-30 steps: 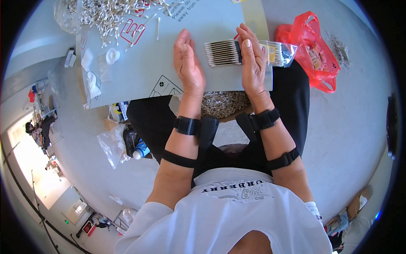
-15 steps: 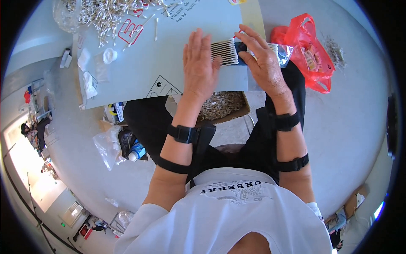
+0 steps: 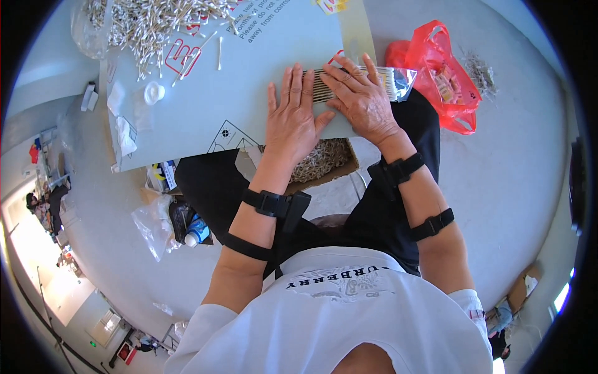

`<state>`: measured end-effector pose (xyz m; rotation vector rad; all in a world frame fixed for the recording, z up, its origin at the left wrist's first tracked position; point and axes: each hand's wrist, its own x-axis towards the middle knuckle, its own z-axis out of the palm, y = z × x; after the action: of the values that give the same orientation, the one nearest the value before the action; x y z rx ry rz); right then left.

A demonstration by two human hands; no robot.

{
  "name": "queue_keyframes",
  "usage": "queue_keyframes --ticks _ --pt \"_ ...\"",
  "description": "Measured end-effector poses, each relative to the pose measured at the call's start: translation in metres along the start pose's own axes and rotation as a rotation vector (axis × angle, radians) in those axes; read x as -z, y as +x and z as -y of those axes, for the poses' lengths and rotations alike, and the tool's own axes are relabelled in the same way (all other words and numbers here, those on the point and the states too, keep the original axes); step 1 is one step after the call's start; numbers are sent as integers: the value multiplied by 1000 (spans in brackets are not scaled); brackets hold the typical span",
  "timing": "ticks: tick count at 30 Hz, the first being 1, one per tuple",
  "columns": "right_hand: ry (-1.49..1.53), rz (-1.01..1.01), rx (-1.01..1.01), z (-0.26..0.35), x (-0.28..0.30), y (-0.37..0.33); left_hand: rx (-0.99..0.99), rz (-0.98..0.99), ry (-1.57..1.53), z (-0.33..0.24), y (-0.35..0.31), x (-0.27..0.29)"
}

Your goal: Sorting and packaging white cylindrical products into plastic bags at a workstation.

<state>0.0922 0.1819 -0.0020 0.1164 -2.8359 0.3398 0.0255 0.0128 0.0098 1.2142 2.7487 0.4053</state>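
A neat row of cotton swabs (image 3: 320,90) lies crosswise on the grey board, partly covered by my hands. My left hand (image 3: 291,118) rests flat at the row's left end, fingers stretched out and thumb apart. Across the middle of the row lies my right hand (image 3: 363,103), palm down with its fingers extended. A clear plastic packet (image 3: 403,80) sticks out to the right of that hand, with white swab tips inside its near part. How far the swabs sit inside the packet is hidden under the right hand.
A heap of loose swabs (image 3: 159,28) covers the board's far left; a single swab (image 3: 220,53) lies apart. A small white round cap (image 3: 154,93) sits at left. Below the board's edge is a cardboard box (image 3: 324,163) of swabs. A red plastic bag (image 3: 464,115) stands at right.
My right hand has moved left and come down flat over the swabs, hiding the dark part of the packet. My left hand has settled flatter, beside it. The view has shifted slightly.
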Motion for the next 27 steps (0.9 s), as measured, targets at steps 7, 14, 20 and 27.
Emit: queue_keyframes --ticks 7,14,20,27 --pt "268 -307 -576 -32 9 -31 -21 -7 -9 1 -1 0" --pt "546 -190 -594 -38 -2 -37 -28 7 12 0 1 0" --pt "626 -186 -628 -37 -4 -35 -66 13 10 -7 10 -3" --pt "661 -177 -632 -39 -7 -38 -101 9 -25 -25 18 -7"
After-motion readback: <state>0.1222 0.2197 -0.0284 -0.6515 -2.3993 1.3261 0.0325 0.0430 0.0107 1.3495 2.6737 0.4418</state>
